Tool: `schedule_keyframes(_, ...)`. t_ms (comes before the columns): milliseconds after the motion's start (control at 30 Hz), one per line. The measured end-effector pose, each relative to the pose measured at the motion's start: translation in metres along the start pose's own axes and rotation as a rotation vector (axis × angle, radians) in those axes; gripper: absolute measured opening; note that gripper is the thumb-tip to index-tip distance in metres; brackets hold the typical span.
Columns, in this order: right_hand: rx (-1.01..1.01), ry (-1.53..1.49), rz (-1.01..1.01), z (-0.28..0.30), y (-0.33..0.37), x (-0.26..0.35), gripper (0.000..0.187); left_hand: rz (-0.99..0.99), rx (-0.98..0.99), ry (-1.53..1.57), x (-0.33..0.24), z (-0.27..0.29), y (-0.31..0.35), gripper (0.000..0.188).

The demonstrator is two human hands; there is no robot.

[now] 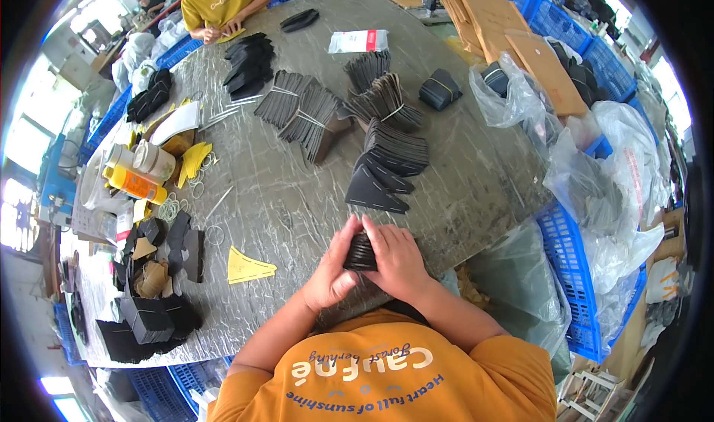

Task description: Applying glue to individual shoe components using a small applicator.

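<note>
Between my two palms, close to the table's near edge, is a small stack of black cut pieces [360, 254] with its layered edges showing. My left hand [332, 272] presses on its left side, and my right hand [399, 260] closes round its right side. Just beyond my fingertips lies a fanned row of black curved pieces [381, 170] with pale dashed marks. Farther off are bundles of dark pieces [305, 113] tied with pale bands, and another banded bundle [387, 102]. A yellow template [251, 266] with dashed marks lies left of my left hand.
Jars [152, 160], a yellow bottle [136, 184] and rubber bands [170, 208] sit at the left, above piles of black scraps [152, 319]. Across the table [476, 191] a person in yellow [219, 7] works. Blue crates [569, 273] and plastic bags [602, 169] crowd the right side.
</note>
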State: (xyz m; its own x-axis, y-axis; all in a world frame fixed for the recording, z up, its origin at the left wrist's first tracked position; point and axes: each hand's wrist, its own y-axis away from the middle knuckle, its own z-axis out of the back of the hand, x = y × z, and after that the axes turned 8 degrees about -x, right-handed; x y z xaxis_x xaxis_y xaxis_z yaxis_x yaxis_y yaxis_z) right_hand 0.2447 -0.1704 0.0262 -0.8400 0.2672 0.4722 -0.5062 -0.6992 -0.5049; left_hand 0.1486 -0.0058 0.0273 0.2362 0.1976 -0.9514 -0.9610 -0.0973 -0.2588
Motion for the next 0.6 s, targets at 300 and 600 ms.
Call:
schedule_keyframes(300, 0.045, 0.065, -0.245, -0.003, -0.049, -0.04, 0.086, 0.37, -0.44, -0.106, 0.049, 0.019, -0.088, 0.052)
schedule_keyframes(600, -0.09, 0.057, -0.142, -0.012, -0.047, -0.062, 0.086, 0.289, -0.408, 0.051, 0.056, 0.001, -0.093, 0.046)
